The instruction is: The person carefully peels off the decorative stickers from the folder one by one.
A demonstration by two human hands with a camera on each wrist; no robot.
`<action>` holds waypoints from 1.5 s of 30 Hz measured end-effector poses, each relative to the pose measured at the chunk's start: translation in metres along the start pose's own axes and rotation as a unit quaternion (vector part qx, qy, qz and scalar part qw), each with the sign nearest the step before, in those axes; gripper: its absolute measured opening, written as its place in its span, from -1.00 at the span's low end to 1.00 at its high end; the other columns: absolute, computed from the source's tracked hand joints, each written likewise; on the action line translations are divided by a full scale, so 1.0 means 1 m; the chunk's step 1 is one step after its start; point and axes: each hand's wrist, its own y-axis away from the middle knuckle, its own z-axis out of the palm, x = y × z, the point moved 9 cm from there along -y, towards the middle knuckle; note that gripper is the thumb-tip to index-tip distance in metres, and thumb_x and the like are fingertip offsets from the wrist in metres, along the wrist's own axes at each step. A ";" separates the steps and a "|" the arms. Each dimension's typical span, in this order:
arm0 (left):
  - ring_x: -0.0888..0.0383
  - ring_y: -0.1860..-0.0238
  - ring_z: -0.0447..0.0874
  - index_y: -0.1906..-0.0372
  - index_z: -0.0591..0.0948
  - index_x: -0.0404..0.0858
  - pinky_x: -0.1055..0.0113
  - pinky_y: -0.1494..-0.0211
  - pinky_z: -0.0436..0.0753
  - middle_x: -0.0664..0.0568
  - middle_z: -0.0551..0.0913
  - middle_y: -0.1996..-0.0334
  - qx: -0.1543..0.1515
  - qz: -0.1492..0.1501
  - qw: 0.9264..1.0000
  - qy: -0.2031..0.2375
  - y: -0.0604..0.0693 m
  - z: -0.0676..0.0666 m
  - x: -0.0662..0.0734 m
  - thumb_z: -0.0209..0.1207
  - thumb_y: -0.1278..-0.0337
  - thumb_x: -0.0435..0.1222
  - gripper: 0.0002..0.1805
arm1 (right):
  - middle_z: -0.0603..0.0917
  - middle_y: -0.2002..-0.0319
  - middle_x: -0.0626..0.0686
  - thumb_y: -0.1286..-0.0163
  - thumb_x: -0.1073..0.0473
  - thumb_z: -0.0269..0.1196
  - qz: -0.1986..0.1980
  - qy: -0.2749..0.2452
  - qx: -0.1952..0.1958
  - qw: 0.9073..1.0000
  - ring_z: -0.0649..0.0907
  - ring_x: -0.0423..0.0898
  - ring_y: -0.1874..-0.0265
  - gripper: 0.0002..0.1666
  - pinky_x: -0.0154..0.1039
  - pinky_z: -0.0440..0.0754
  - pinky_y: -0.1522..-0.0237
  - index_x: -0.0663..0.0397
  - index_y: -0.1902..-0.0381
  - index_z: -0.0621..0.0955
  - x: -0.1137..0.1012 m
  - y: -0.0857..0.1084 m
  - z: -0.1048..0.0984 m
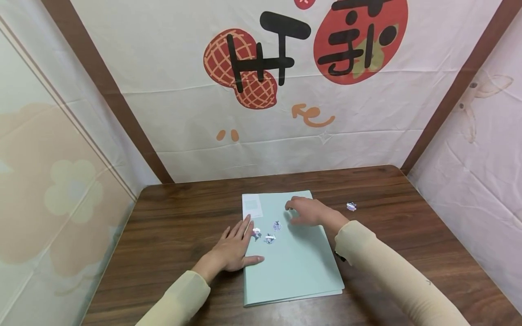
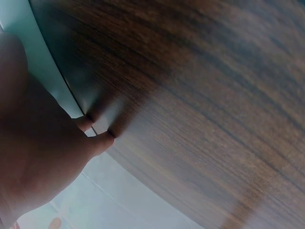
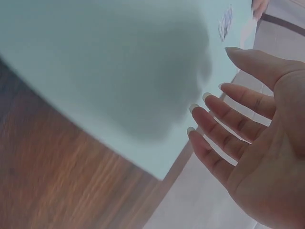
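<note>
A pale green folder (image 1: 293, 267) lies on the brown wooden table, with a white label (image 1: 252, 205) at its upper left corner. Three small shiny silvery-purple pieces sit on the cover: one (image 1: 256, 233) beside the left fingers, another (image 1: 269, 238) just right of it, the third (image 1: 277, 225) a little higher. My left hand (image 1: 234, 246) rests spread across the folder's left edge, thumb on the cover. Above the upper right of the cover hovers my right hand (image 1: 307, 212), casting a shadow; its fingers (image 3: 221, 131) are loosely bent and hold nothing in the right wrist view.
Another shiny piece (image 1: 351, 206) lies on the wooden table (image 1: 183, 222) to the right of the folder. A white printed cloth (image 1: 183, 140) hangs behind the table, with more cloth along both sides.
</note>
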 end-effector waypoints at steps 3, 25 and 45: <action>-0.17 -0.65 -0.20 -0.67 -0.13 -0.25 -0.26 -0.58 -0.09 -0.09 -0.37 -0.67 0.003 -0.001 1.000 -0.002 -0.001 0.000 -0.001 -0.01 -0.21 0.48 0.23 | 0.63 -0.10 0.07 -0.38 0.09 0.38 -0.009 -0.002 0.002 1.000 0.63 0.03 -0.11 -0.53 0.09 0.61 -0.10 0.09 -0.21 0.63 -0.007 -0.004 0.005; -0.18 -0.64 -0.19 -0.66 -0.09 -0.29 -0.28 -0.57 -0.07 -0.12 -0.34 -0.67 0.003 0.001 1.000 0.002 -0.008 -0.003 -0.003 0.00 -0.22 0.47 0.22 | 0.61 0.16 -0.09 -0.41 0.09 0.34 0.014 0.000 -0.004 1.000 0.54 -0.14 0.22 -0.78 -0.09 0.62 0.07 -0.01 0.04 0.70 -0.019 -0.027 0.022; -0.16 -0.65 -0.20 -0.67 -0.12 -0.24 -0.26 -0.58 -0.07 -0.07 -0.36 -0.67 0.011 0.000 1.000 -0.005 -0.011 0.003 -0.010 0.00 -0.20 0.48 0.23 | 0.60 0.31 -0.08 -0.49 0.20 0.25 0.030 -0.016 0.005 0.999 0.53 -0.14 0.32 -0.93 -0.15 0.56 0.22 0.07 0.17 0.65 -0.017 -0.035 0.024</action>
